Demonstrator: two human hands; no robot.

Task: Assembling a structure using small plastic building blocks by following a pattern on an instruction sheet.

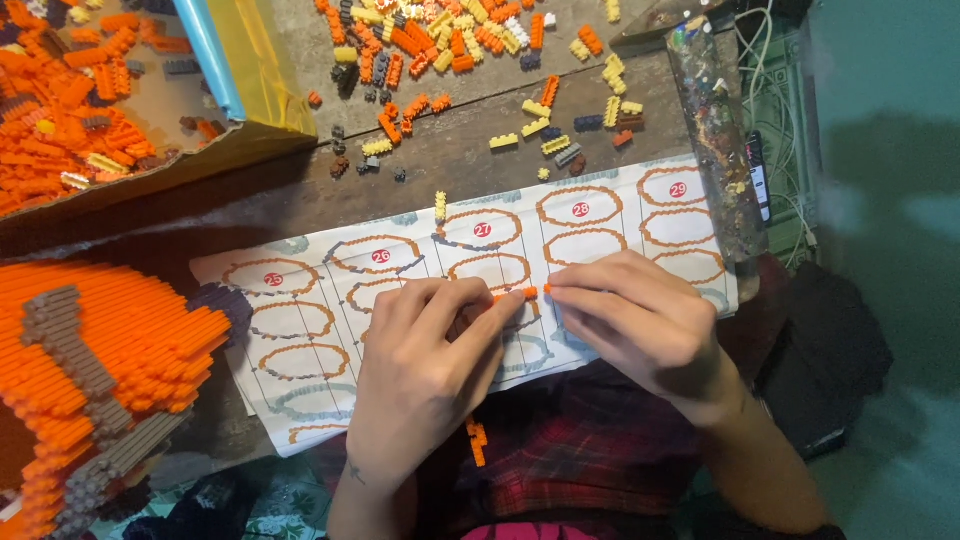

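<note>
Both hands work over a printed instruction sheet that lies on the dark wooden tabletop, its panels showing rings of small bricks. The left hand rests palm-down on the sheet, its grip pressed together on a short row of orange bricks held at thumb and forefinger. The right hand comes in from the other side, fingertips pinched on the far end of the same row, so the two hands meet just above the sheet's middle panels. A second small orange piece lies near the left wrist, at the sheet's lower edge. To the left stands a large orange brick model with grey stripes, touching the sheet's corner. Behind it sits a cardboard tray filled with orange bricks. Loose orange, yellow and dark bricks are scattered across the far tabletop, well apart from the hands.
</note>
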